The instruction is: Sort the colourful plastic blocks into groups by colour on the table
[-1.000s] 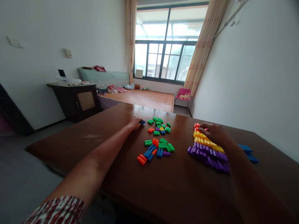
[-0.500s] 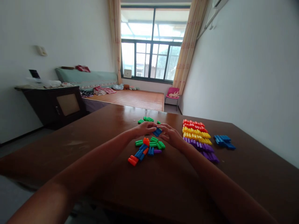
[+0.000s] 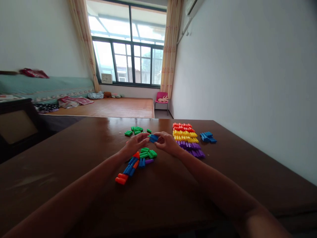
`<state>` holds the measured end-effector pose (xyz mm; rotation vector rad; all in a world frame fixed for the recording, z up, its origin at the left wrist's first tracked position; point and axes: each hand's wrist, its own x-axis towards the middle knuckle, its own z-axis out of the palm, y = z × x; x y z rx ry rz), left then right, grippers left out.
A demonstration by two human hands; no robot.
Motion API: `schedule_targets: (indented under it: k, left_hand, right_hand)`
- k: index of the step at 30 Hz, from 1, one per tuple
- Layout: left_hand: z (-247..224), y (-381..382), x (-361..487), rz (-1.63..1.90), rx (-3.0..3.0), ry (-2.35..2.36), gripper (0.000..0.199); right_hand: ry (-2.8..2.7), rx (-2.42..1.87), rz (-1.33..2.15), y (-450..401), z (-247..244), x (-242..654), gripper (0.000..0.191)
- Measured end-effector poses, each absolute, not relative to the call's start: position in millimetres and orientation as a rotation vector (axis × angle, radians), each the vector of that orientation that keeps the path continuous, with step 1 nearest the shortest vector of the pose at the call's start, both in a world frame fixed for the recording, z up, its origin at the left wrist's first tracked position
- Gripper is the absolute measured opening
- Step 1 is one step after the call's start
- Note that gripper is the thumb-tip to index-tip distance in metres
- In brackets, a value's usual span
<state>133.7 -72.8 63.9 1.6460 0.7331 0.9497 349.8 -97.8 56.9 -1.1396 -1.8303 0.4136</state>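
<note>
Between my two hands, just above the brown table (image 3: pixel 81 172), are some joined blue plastic toy blocks (image 3: pixel 153 138) with a little green showing at their left end. My left hand (image 3: pixel 136 144) pinches that left end. My right hand (image 3: pixel 167 142) grips the right side between thumb and fingers. Nearer to me lies a built figure of blue and orange blocks (image 3: pixel 129 169). Beside it are loose green blocks (image 3: pixel 148 154), a blue block (image 3: pixel 142 163) and a purple one (image 3: pixel 149 161). More green blocks (image 3: pixel 136 129) lie beyond my left hand.
Right of my hands stand rows of red blocks (image 3: pixel 183 127), yellow blocks (image 3: pixel 185 136) and purple blocks (image 3: pixel 195 153). Farther right is a group of blue blocks (image 3: pixel 208 137). Past the table are a bed (image 3: pixel 123 107), a pink chair (image 3: pixel 161 96) and a dark cabinet (image 3: pixel 18 122).
My view has swung to the right, so everything appears shifted left. Both hands still hold the blue blocks, which now show more plainly, with green at one end.
</note>
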Motion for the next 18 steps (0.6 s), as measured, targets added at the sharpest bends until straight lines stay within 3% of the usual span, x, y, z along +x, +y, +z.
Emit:
schedule_targets:
  k: [9, 13, 18]
  left_hand:
    - [50, -36, 43, 1.246, 1.596, 1.081, 0.061]
    - [36, -20, 14, 1.297, 1.572, 1.169, 0.058]
    - [29, -17, 10, 1.235, 1.648, 1.19, 0.054]
  right_hand:
    - [-0.736, -1.755, -0.137, -122, 19, 634, 0.044]
    - [-0.708, -2.062, -0.121, -135, -9, 667, 0.03]
    - [-0.876, -2.152, -0.259, -126, -30, 666, 0.029]
